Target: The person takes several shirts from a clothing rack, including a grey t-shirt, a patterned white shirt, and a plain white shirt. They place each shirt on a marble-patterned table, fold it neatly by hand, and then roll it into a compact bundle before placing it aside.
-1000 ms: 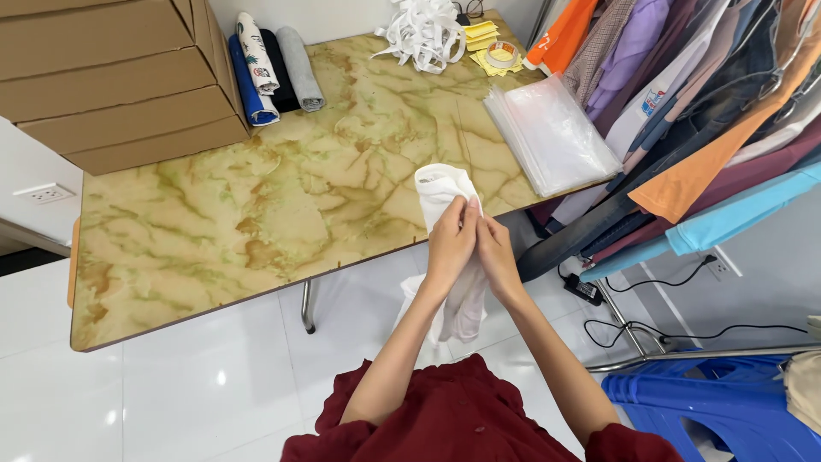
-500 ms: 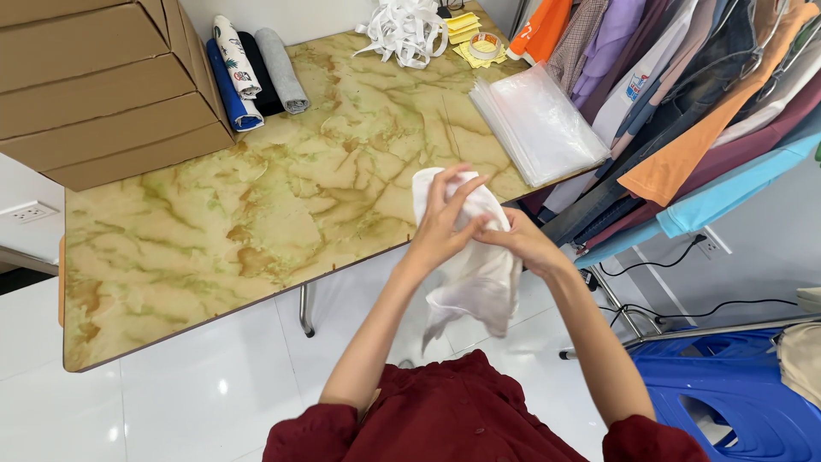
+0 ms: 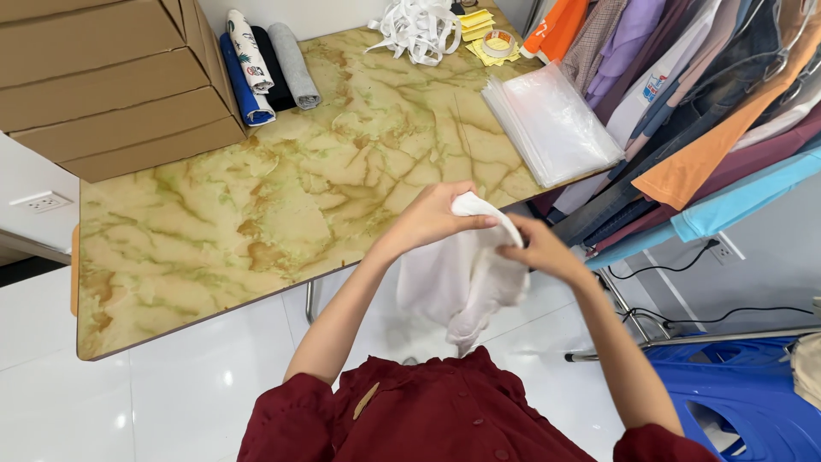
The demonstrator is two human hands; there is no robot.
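Both hands meet over the near edge of the tabletop [image 3: 256, 214], each gripping the same white garment [image 3: 457, 282]. The left hand [image 3: 432, 218] has its fingers curled shut on the upper fold of the cloth, thumb pressed against the top edge. The right hand [image 3: 543, 251] pinches that edge from the other side, fingers closed on the fabric — the two hands nearly touch. The rest of the garment hangs loose and crumpled below them, in the air in front of the person's dark red top [image 3: 445, 411], off the marbled yellow-green surface.

At the far side of the tabletop lie a stack of clear plastic bags [image 3: 552, 120], a heap of white straps [image 3: 415, 30], a roll of tape [image 3: 498, 41] on some yellow paper, and a row of rolled cloths [image 3: 265, 60] in patterned white, blue, black and grey. Flat cardboard boxes [image 3: 111, 81] are piled at the left corner. To the right, hung clothes [image 3: 684, 103] in many colours crowd a rack — a blue plastic stool [image 3: 744, 398] stands on the white floor below.
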